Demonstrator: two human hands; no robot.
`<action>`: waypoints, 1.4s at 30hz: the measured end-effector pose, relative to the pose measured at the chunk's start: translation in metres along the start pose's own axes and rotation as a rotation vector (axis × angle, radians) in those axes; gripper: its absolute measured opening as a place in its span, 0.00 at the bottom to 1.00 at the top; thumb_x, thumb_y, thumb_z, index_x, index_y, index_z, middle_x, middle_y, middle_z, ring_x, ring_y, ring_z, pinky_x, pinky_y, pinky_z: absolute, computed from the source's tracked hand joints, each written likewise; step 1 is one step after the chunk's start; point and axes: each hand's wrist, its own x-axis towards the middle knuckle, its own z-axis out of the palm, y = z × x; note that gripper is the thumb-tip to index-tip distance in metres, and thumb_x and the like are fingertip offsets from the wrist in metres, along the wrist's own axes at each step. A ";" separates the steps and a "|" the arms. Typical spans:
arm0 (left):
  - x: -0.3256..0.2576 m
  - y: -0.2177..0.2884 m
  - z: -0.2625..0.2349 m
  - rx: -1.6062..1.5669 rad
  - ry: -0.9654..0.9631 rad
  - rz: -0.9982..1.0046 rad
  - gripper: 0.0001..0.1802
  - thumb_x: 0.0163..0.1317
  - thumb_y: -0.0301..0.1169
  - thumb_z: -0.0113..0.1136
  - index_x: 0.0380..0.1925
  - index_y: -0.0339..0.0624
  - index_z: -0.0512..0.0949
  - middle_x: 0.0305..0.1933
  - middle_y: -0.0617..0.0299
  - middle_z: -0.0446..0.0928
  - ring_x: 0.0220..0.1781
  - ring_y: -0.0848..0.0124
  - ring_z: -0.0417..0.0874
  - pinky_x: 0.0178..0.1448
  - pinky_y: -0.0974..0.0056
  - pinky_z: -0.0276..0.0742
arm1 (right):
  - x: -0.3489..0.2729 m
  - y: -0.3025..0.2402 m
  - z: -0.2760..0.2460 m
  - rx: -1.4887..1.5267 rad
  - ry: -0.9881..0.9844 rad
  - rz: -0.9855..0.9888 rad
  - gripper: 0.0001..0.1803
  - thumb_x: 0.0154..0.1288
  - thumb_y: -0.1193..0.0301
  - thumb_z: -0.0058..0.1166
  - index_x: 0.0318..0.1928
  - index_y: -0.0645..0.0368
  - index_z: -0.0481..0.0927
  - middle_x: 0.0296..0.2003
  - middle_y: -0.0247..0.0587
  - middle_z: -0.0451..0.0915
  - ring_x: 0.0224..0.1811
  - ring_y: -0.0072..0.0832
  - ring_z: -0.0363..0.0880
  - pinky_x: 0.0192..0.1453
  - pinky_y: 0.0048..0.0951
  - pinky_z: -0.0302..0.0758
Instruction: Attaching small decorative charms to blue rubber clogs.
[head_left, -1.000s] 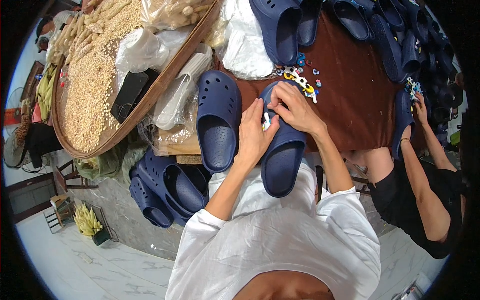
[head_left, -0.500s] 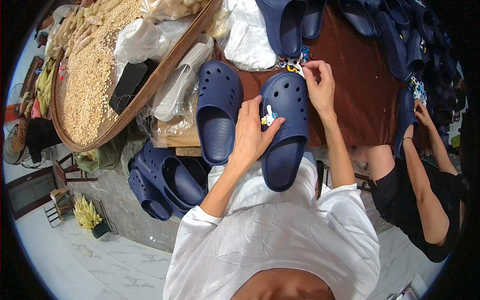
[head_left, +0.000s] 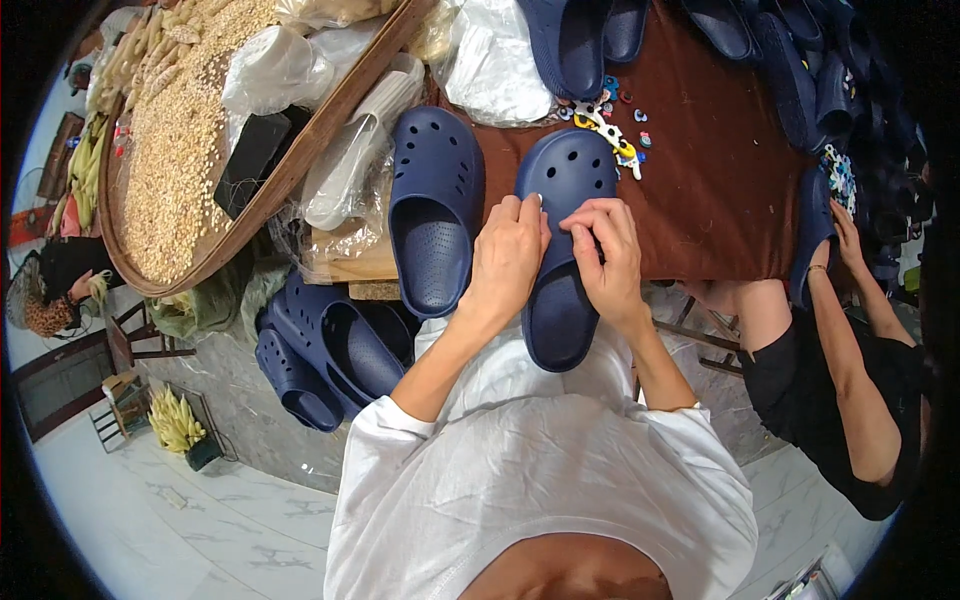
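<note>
A navy clog (head_left: 568, 160) rests upright before me, toe away, its heel end over my lap. My left hand (head_left: 507, 250) is closed at its left side. A small white bit of a shoe charm (head_left: 541, 199) shows at those fingertips; the rest is hidden. Over the clog's right side my right hand (head_left: 606, 255) is curled, thumb and fingers together; what they hold, if anything, cannot be made out. Left of it lies a second navy clog (head_left: 434, 210) with bare holes. Beyond the toe is a scatter of colourful charms (head_left: 622, 148) on the brown cloth (head_left: 710, 190).
A wooden-rimmed tray (head_left: 330, 130) of pale kernels stands at left, beside plastic-wrapped white packs (head_left: 375, 140). More navy clogs (head_left: 335, 340) hang lower left, with others at the far edge. At right, another person's arm (head_left: 835, 320) reaches to a clog.
My right hand has come back from the charm pile to the clog's upper. My left fingers have curled over the charm there. A person's hand now shows at far left.
</note>
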 end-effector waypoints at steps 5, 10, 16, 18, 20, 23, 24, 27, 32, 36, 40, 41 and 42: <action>0.000 -0.017 -0.002 -0.127 0.014 -0.116 0.11 0.68 0.24 0.56 0.49 0.35 0.77 0.38 0.46 0.78 0.40 0.46 0.82 0.42 0.49 0.78 | -0.001 0.002 0.002 0.031 0.043 0.004 0.05 0.68 0.73 0.54 0.39 0.58 0.82 0.39 0.42 0.77 0.46 0.40 0.75 0.53 0.39 0.68; 0.003 -0.002 -0.006 -0.182 0.179 -0.029 0.11 0.69 0.22 0.57 0.49 0.36 0.80 0.38 0.48 0.80 0.36 0.53 0.84 0.39 0.56 0.78 | 0.004 0.000 -0.003 0.069 0.022 0.024 0.07 0.66 0.73 0.57 0.43 0.59 0.82 0.42 0.44 0.78 0.49 0.40 0.76 0.56 0.39 0.71; 0.003 0.010 -0.003 -0.299 0.227 0.061 0.12 0.68 0.22 0.60 0.51 0.35 0.79 0.40 0.49 0.83 0.35 0.61 0.87 0.38 0.63 0.81 | 0.027 -0.009 -0.010 0.280 -0.081 0.129 0.09 0.64 0.74 0.62 0.44 0.63 0.81 0.43 0.45 0.79 0.49 0.37 0.79 0.56 0.35 0.75; 0.001 0.010 0.003 -0.356 0.199 0.000 0.13 0.69 0.23 0.60 0.52 0.35 0.77 0.41 0.50 0.83 0.37 0.62 0.88 0.40 0.63 0.82 | 0.027 -0.004 -0.008 0.313 -0.079 0.136 0.08 0.64 0.76 0.61 0.43 0.64 0.81 0.42 0.45 0.80 0.46 0.36 0.80 0.53 0.33 0.76; 0.002 0.011 0.002 -0.401 0.185 -0.029 0.13 0.69 0.24 0.60 0.52 0.35 0.76 0.41 0.50 0.83 0.38 0.62 0.88 0.40 0.63 0.82 | 0.024 0.004 -0.004 0.366 -0.011 0.130 0.04 0.66 0.81 0.59 0.41 0.65 0.82 0.37 0.42 0.81 0.40 0.29 0.81 0.47 0.27 0.76; -0.004 0.009 -0.005 -0.400 0.162 -0.071 0.14 0.67 0.22 0.61 0.52 0.36 0.76 0.43 0.47 0.82 0.39 0.53 0.85 0.45 0.58 0.82 | 0.032 0.016 -0.011 0.564 0.082 0.294 0.05 0.73 0.76 0.56 0.45 0.64 0.81 0.38 0.31 0.79 0.40 0.17 0.77 0.45 0.22 0.74; -0.008 0.006 -0.008 -0.441 0.162 -0.091 0.15 0.65 0.23 0.63 0.52 0.36 0.76 0.44 0.48 0.81 0.41 0.53 0.85 0.46 0.57 0.81 | 0.040 0.027 -0.014 0.529 0.097 0.330 0.06 0.74 0.75 0.54 0.46 0.64 0.81 0.39 0.30 0.79 0.40 0.16 0.76 0.44 0.21 0.74; -0.015 0.008 -0.013 -0.409 0.131 -0.011 0.20 0.62 0.26 0.67 0.54 0.36 0.76 0.46 0.49 0.81 0.44 0.56 0.85 0.48 0.60 0.81 | 0.063 0.075 -0.027 0.454 0.207 0.387 0.09 0.76 0.73 0.52 0.50 0.64 0.79 0.38 0.30 0.80 0.39 0.15 0.76 0.43 0.20 0.74; -0.034 0.015 -0.006 -0.280 0.087 0.065 0.35 0.51 0.31 0.76 0.59 0.36 0.74 0.58 0.44 0.76 0.59 0.47 0.77 0.64 0.53 0.74 | 0.063 0.102 -0.018 0.315 0.351 0.296 0.12 0.76 0.73 0.52 0.55 0.64 0.76 0.47 0.38 0.77 0.47 0.21 0.77 0.49 0.24 0.76; -0.043 0.012 0.007 -0.237 0.065 -0.038 0.37 0.50 0.26 0.71 0.63 0.39 0.72 0.63 0.43 0.71 0.64 0.45 0.73 0.67 0.51 0.72 | 0.011 0.074 -0.012 0.372 0.253 0.291 0.15 0.75 0.73 0.52 0.59 0.63 0.74 0.57 0.44 0.70 0.57 0.27 0.74 0.58 0.28 0.75; -0.049 0.009 0.006 -0.185 0.115 -0.097 0.35 0.49 0.17 0.60 0.63 0.41 0.74 0.64 0.47 0.73 0.64 0.47 0.73 0.67 0.52 0.72 | -0.041 0.012 -0.002 0.313 0.166 0.227 0.15 0.75 0.76 0.47 0.59 0.63 0.72 0.58 0.44 0.68 0.60 0.31 0.71 0.62 0.30 0.72; -0.048 0.009 0.007 -0.178 0.150 -0.073 0.36 0.49 0.14 0.57 0.63 0.41 0.74 0.64 0.48 0.73 0.64 0.48 0.73 0.67 0.52 0.72 | -0.055 0.011 0.000 0.280 0.164 0.203 0.15 0.76 0.74 0.44 0.59 0.64 0.72 0.58 0.45 0.68 0.60 0.32 0.71 0.62 0.30 0.72; -0.045 0.008 0.006 -0.201 0.171 -0.062 0.35 0.50 0.14 0.54 0.63 0.42 0.75 0.64 0.51 0.74 0.64 0.49 0.74 0.67 0.52 0.72 | -0.066 0.011 0.001 0.316 0.183 0.230 0.15 0.76 0.74 0.43 0.58 0.65 0.72 0.58 0.45 0.68 0.60 0.32 0.71 0.62 0.30 0.71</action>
